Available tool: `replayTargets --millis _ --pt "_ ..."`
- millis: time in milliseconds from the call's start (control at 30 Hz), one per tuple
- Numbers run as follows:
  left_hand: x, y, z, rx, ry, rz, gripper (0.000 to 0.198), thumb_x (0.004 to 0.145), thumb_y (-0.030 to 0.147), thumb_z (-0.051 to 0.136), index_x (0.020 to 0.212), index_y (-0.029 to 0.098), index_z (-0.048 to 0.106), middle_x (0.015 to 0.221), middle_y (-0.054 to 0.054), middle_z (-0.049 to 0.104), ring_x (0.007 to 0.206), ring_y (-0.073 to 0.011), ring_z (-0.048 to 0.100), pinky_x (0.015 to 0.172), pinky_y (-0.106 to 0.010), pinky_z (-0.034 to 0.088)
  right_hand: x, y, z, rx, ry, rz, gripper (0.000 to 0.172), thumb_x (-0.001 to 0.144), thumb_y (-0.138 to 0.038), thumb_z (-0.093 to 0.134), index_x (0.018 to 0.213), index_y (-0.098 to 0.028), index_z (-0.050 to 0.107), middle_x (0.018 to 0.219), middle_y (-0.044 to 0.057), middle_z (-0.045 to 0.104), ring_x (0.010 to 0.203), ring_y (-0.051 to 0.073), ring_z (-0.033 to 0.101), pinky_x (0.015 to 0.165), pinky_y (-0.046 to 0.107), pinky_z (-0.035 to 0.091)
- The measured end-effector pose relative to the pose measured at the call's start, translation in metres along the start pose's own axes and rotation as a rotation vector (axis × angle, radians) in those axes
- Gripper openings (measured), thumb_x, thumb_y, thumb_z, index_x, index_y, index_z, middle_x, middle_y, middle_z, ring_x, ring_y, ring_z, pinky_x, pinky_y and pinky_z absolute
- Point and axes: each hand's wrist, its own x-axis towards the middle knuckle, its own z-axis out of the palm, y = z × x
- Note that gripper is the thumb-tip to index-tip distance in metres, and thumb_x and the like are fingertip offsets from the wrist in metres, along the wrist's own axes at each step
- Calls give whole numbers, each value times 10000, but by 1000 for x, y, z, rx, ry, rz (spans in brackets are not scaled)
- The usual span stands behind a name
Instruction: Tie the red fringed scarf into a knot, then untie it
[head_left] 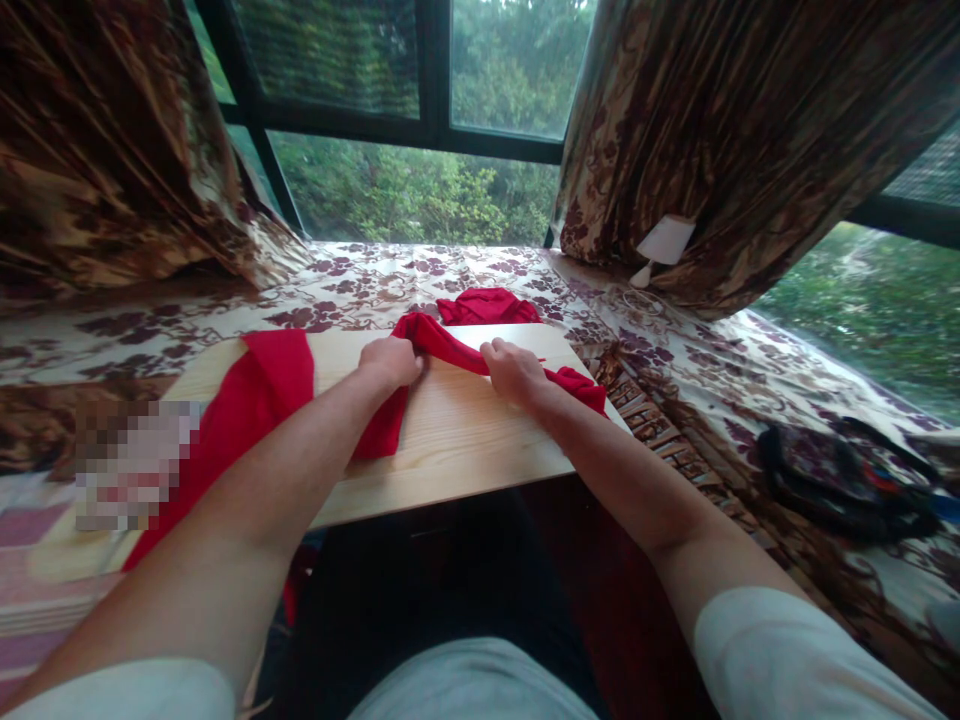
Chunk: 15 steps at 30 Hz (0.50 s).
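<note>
A strip of red cloth [448, 345] is stretched, bunched and narrow, between my two hands, above a pale wooden board [465, 430]. My left hand [391, 362] is closed round its left part, and a flap of the cloth hangs below that hand onto the board. Farther right, my right hand [514, 370] grips the cloth too, with a crumpled end lying past the wrist near the board's right edge. Another red cloth piece [262, 390] lies flat across the board's left side, partly behind my left forearm. Whether these pieces are joined is hidden.
Behind the board, a crumpled red cloth heap [487, 305] rests on the flowered cover [360, 275]. A small white lamp [666, 240] stands by the right curtain [720, 120]. A dark bag [840, 480] lies at right. A blurred-out item [135, 465] is on the board's left.
</note>
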Motion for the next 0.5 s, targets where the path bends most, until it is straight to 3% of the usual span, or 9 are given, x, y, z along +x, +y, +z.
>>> replayTargets --millis 133,333,433,500 --pt "9 -12 -1 -114 72 -113 533 790 494 549 1133 123 720 1142 -216 699 1038 -365 657 835 -399 522 0 8 2 -57 121 25 321 999 -130 293 1183 -155 556 1151 164 593 1028 263 555 785 334 458" --pt "13 -31 4 -252 80 -289 538 765 460 563 1135 103 722 1136 -224 704 1052 -367 662 817 -393 532 -11 4 23 -91 111 -179 302 996 -140 327 1102 -142 610 1108 175 599 1019 285 513 765 353 438" --pt "14 -34 3 -265 -24 -254 525 772 497 548 1095 129 739 1054 -192 732 1006 -339 681 791 -353 531 -18 -2 33 -60 51 -289 284 990 -153 370 1108 -151 628 1101 165 609 1010 278 520 782 360 435" --pt "10 -33 1 -233 -93 -140 485 780 510 534 1040 165 754 1000 -152 747 970 -314 690 786 -326 524 -21 -6 34 -29 13 -334 286 986 -161 385 1127 -157 633 1109 158 615 1009 272 530 808 371 433"
